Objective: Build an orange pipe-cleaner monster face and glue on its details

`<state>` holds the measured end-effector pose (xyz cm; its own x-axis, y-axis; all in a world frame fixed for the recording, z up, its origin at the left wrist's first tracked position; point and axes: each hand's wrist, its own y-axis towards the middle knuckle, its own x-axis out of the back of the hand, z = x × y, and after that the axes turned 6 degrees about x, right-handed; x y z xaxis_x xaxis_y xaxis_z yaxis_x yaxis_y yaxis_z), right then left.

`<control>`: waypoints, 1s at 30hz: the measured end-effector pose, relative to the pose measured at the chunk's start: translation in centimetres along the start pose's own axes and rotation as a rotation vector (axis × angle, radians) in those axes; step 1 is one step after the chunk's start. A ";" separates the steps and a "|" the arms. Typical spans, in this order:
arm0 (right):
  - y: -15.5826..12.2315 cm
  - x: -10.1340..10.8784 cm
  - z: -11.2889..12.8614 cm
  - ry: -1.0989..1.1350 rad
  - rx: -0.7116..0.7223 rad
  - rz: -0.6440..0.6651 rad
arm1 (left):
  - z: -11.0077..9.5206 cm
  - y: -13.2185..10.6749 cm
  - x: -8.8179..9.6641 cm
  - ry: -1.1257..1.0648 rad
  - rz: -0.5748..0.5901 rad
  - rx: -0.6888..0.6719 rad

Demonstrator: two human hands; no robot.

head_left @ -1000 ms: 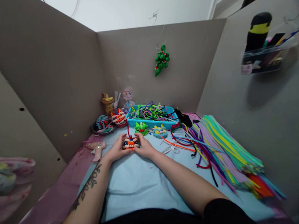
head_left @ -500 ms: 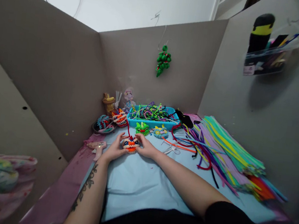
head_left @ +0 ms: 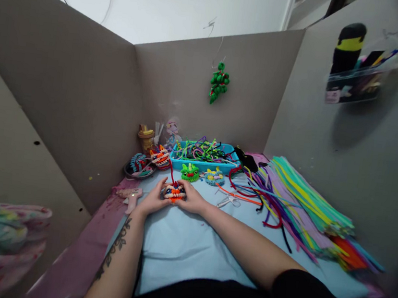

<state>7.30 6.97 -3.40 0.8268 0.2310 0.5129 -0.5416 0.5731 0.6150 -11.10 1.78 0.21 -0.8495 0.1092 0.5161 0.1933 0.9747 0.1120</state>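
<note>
Head camera, and the left hand [head_left: 154, 199] and right hand [head_left: 191, 200] cup the orange-and-cream figure [head_left: 175, 194] from either side, grip curled snugly onto it, nearer than the green figure [head_left: 189, 173], left of the scissors [head_left: 229, 199].

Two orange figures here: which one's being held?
The nearer orange figure, between the left hand and right hand. The other orange figure sits farther back, beside the blue tray's left end, touched by neither hand.

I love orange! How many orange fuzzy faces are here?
2: one held face between left hand and right hand, another face left of the blue tray; some may be hidden.
</note>
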 end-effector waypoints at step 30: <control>-1.6 2.4 1.5 -0.525 0.320 0.077 | -0.4 0.1 -0.7 -0.130 0.017 -0.045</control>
<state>9.98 5.44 -2.28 0.6428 -0.2019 0.7389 -0.6825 0.2870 0.6722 -10.27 1.69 0.17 -0.9019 0.1525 0.4040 0.2272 0.9632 0.1436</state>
